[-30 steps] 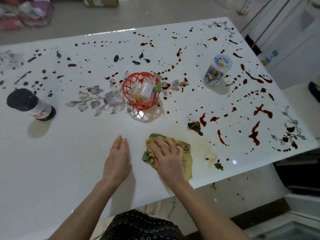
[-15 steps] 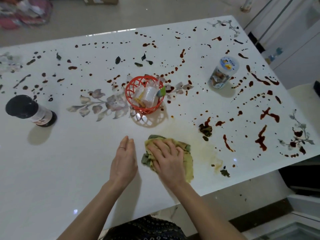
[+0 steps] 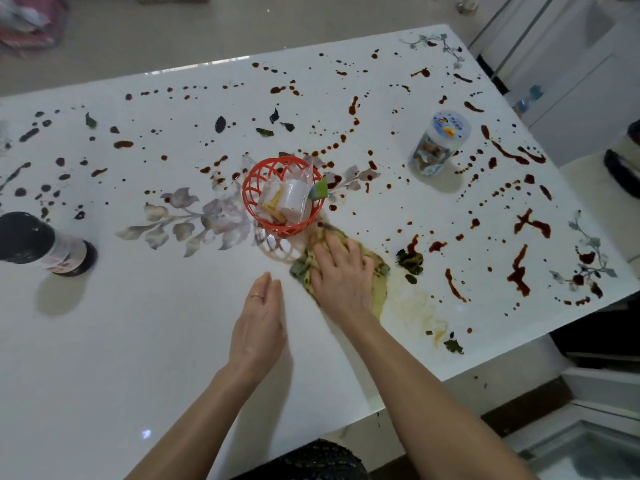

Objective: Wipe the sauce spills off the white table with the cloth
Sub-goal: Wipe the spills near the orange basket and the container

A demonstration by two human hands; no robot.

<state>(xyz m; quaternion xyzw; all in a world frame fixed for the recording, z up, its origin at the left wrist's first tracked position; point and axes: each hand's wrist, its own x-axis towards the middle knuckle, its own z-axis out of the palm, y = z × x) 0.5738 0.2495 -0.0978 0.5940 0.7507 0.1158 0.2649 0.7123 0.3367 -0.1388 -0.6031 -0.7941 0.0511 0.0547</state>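
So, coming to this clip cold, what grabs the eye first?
Dark red sauce spills spatter most of the white table, thickest toward its right end. At the centre stands a red basket; just in front of it the right hand presses a stained yellow cloth flat.

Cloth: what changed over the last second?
The right hand pushed the cloth away from the person, from near the table's front edge up to the red basket. Grip unchanged: palm flat on the cloth. The left hand stayed flat on the table. Basket, jar, bottle and the sauce spills on the right stayed put.
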